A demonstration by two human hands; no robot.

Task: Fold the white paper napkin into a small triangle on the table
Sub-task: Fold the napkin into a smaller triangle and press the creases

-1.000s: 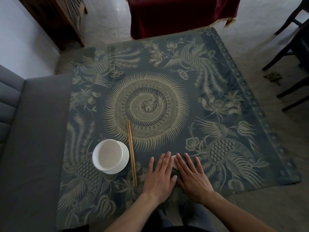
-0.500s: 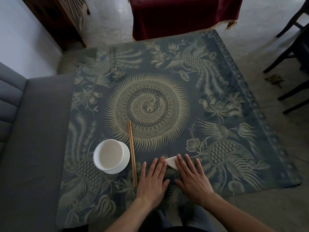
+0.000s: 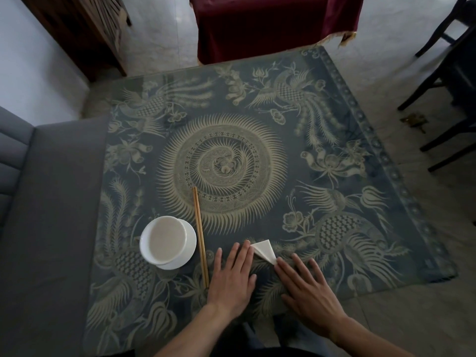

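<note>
The white paper napkin (image 3: 264, 250) lies as a small folded triangle on the patterned table (image 3: 334, 140), near its front edge. My left hand (image 3: 231, 276) rests flat on the table just left of it, fingertips touching the napkin's left corner. My right hand (image 3: 306, 289) lies flat to the lower right, its fingertips at the napkin's lower tip. Both hands have fingers spread and hold nothing. The napkin is fully uncovered between them.
A white bowl on a saucer (image 3: 167, 240) stands left of my hands. A pair of wooden chopsticks (image 3: 199, 235) lies beside it. A grey sofa (image 3: 46, 202) borders the table's left side. Dark chairs (image 3: 448, 81) stand at the right, a red-draped table (image 3: 273, 24) behind.
Both hands covered the napkin a second ago. They have slid back and apart toward me, and the folded white triangle now shows between their fingertips.
</note>
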